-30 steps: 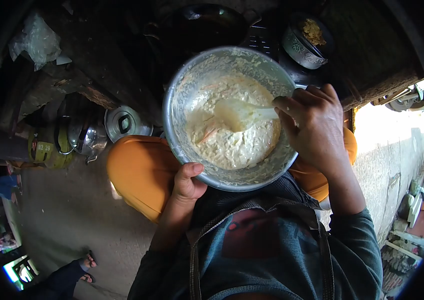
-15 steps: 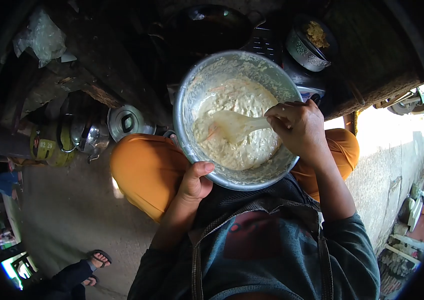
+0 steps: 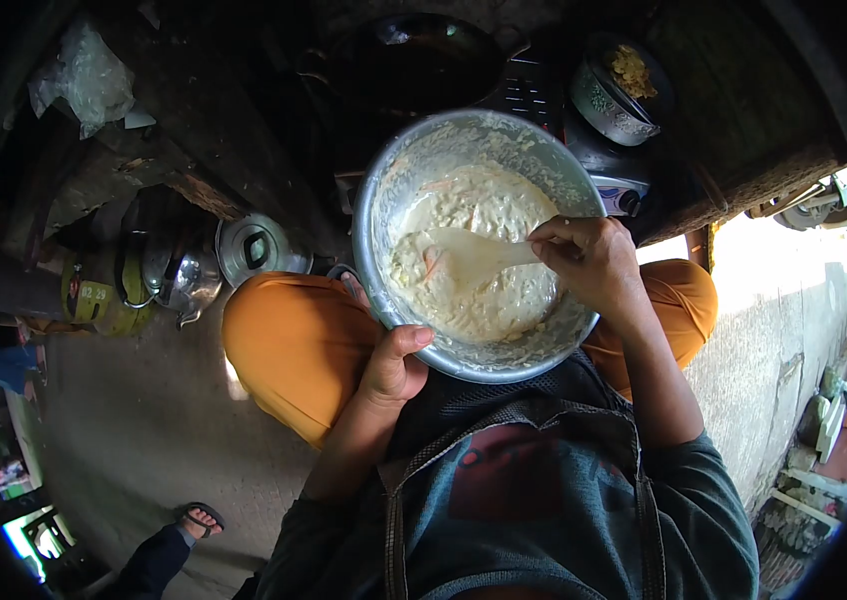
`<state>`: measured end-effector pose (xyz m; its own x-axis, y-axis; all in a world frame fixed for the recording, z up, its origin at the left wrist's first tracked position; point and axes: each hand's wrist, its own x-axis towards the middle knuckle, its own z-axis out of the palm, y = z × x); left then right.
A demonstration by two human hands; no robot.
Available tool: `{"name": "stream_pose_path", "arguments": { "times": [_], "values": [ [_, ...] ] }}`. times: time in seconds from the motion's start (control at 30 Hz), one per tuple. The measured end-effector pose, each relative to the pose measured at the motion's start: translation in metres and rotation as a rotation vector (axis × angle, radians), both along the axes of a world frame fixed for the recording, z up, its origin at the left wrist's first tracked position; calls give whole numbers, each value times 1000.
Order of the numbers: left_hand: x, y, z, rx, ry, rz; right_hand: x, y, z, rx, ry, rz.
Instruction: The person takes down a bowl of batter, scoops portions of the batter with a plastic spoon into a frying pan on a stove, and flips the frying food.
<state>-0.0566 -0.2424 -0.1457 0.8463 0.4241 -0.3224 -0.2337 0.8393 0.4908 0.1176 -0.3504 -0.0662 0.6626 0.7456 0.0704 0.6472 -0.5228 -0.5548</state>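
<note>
A large metal bowl [image 3: 376, 190] rests in my lap, tilted a little, with pale lumpy batter [image 3: 489, 205] and orange shreds inside. My left hand [image 3: 396, 368] grips the bowl's near left rim, thumb on top, the other fingers hidden beneath. My right hand [image 3: 592, 255] is closed round the handle of a pale, flat rice paddle [image 3: 479, 255]. The paddle's blade lies in the batter near the bowl's middle, partly coated with it.
A dark wok [image 3: 424, 75] sits on the stove [image 3: 619, 192] ahead. Right of it stands a patterned pot [image 3: 609, 110] with golden fried food on top. A kettle [image 3: 192, 280] and a pot lid [image 3: 252, 250] are at left. Another person's sandalled foot [image 3: 204, 520] is behind left.
The paddle and my right hand have shifted slightly within the bowl. The bowl sits a little lower in view. The other person's feet have moved, with one now out of sight.
</note>
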Motion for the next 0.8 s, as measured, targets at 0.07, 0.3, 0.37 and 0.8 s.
{"name": "stream_pose_path", "arguments": {
  "times": [0.07, 0.3, 0.37, 0.8],
  "values": [
    [4, -3, 3, 16, -16, 30, -5, 0, 2, -59, 10, -20],
    [6, -4, -10, 108, 2, 69, -2, 5, -7, 81, 323, -48],
    [6, -3, -11, 82, 14, 86, 0, 7, -5, 130, 372, -48],
    [6, -3, -12, -1, -6, 1, 12, 12, -12, 279, 548, -94]
  ]
}}
